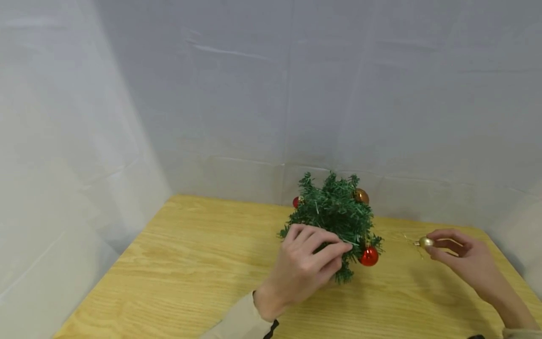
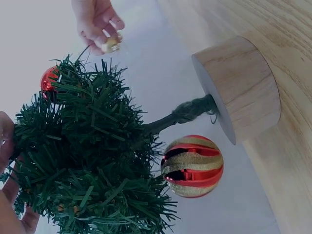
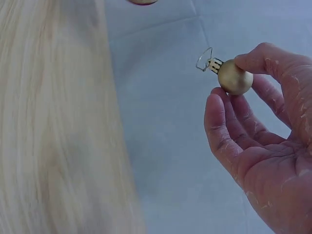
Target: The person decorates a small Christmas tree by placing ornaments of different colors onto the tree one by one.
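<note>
A small artificial Christmas tree [image 1: 334, 207] with green needles stands on a wooden table. In the head view my left hand [image 1: 306, 259] is at its near side, thumb and forefinger pinching a branch. Part of that hand [image 2: 9, 195] shows at the left edge of the left wrist view. My right hand [image 1: 470, 259], right of the tree and apart from it, pinches a small gold bauble [image 3: 235, 77] by its ball. A wire loop [image 3: 204, 59] sticks out from the bauble's cap. Red bauble [image 1: 369, 256] and red-and-gold striped bauble [image 2: 192, 166] hang on the tree.
The tree's round wooden base [image 2: 239, 87] rests on the table [image 1: 190, 263]. Another red bauble [image 1: 296, 202] hangs at the tree's left and an orange-gold one [image 1: 361, 196] at its back right. Pale sheeting [image 1: 254, 94] rises behind the table and at its sides.
</note>
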`<state>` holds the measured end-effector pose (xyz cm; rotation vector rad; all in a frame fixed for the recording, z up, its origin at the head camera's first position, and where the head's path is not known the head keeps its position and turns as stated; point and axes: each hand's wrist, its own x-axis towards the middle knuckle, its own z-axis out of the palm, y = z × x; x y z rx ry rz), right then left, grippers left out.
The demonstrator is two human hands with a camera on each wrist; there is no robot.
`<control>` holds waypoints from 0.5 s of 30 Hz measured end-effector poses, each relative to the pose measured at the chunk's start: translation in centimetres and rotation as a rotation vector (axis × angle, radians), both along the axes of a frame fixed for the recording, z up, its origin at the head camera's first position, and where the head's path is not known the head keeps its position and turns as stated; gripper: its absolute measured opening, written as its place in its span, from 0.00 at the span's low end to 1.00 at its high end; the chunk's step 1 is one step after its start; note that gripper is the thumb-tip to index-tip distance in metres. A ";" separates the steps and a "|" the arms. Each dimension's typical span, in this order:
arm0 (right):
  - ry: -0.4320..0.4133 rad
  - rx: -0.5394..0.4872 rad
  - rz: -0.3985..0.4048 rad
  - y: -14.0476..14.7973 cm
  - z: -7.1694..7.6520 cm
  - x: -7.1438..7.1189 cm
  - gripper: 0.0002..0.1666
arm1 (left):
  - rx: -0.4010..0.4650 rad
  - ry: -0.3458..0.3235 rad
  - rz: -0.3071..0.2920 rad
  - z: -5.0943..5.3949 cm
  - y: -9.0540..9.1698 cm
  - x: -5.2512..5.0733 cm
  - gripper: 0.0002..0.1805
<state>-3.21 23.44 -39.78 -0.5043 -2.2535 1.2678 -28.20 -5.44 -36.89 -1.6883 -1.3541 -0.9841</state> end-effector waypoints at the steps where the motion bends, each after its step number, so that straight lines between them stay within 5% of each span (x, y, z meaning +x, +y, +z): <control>1: 0.043 -0.030 0.016 -0.3 0.1 0.1 0.16 | -0.002 0.000 -0.005 0.0 0.1 -0.1 0.09; 6: 0.224 -0.149 0.109 -2.1 0.4 0.5 0.21 | -0.001 0.000 -0.025 -0.1 0.3 -0.3 0.10; 15: 0.382 -0.161 0.175 -5.8 1.8 0.9 0.27 | -0.012 -0.003 -0.062 -0.3 0.4 -0.9 0.10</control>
